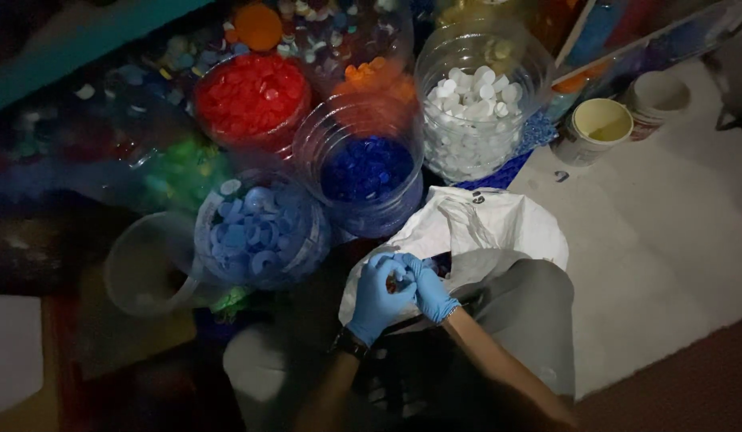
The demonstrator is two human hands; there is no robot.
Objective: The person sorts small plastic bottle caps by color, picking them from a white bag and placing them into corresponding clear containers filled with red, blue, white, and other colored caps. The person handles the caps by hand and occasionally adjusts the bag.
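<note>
Bottle caps are the matter in hand: both gloved hands meet over the mouth of a white sack (499, 232) that lies open in front of the person's lap, on the floor. The left hand (379, 298) and the right hand (429, 290), each in a blue glove, are pressed close together, fingers (387, 262) curled inward around something small between them; it looks like a cap or two, with a hint of orange, but the dim light keeps me from telling its colour or shape for sure. I judge the step to be picking over caps taken from the sack and reading their colour.

Ahead of the hands stand clear round jars, each holding one colour: a light blue jar (259, 232) nearest on the left, a dark blue jar (364, 170) just beside it, a red jar (251, 98) behind, and a white jar (471, 112) to the right. An empty clear tub (147, 268) leans beside the light blue one. Loose mixed caps (323, 32) lie heaped at the back.

The next move, as I judge it, calls for parting the hands and carrying the piece to the jar of matching colour without knocking the crowded rims.
</note>
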